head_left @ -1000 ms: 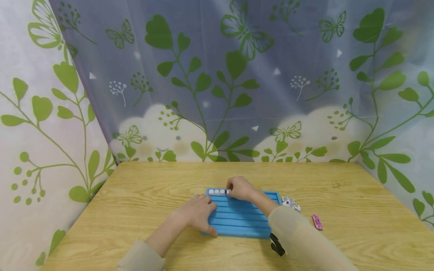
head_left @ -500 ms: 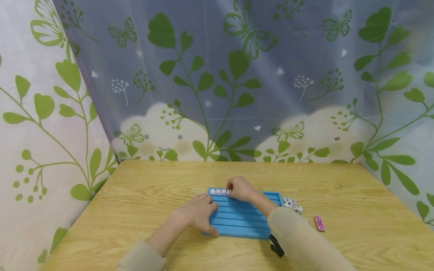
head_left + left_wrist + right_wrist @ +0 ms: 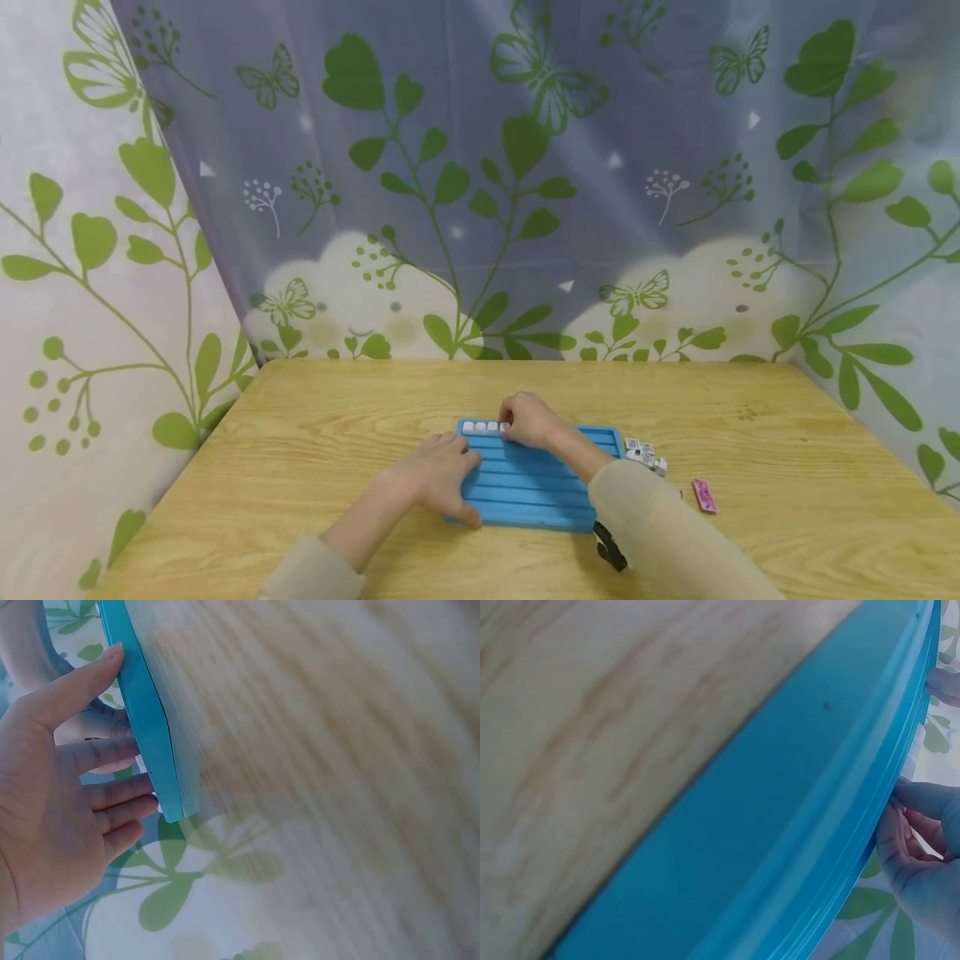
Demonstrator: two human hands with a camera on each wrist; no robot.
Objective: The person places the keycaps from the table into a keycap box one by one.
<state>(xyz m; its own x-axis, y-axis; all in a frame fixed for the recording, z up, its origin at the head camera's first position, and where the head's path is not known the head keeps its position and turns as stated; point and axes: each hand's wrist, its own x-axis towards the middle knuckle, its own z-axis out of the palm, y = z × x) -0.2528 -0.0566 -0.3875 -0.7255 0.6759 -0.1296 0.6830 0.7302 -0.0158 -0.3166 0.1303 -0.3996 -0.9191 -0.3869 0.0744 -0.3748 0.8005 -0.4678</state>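
Note:
A blue ridged tray [image 3: 532,483] lies on the table. My left hand [image 3: 435,471] rests along its left side, fingers extended. In the left wrist view, the thumb of that hand [image 3: 60,780] lies on the tray's edge [image 3: 146,712] and the fingertips reach its side. Small white tiles [image 3: 480,427] stand side by side at the left end of the farthest groove. Thumb and fingertips of my right hand [image 3: 531,419] pinch a white tile [image 3: 505,429] at the right end of this row. The right wrist view hides that tile behind the tray's rim [image 3: 780,825].
Several white printed tiles [image 3: 643,454] lie in a loose cluster off the tray's right side. A pink rectangular piece [image 3: 704,496] sits further right. Something black [image 3: 609,546] shows beside the right forearm. A patterned curtain [image 3: 525,208] stands behind the wooden table [image 3: 337,408].
The tile under my right fingers has slid slightly left, closing the small gap to its neighbour. My left hand has stayed in place on the tray.

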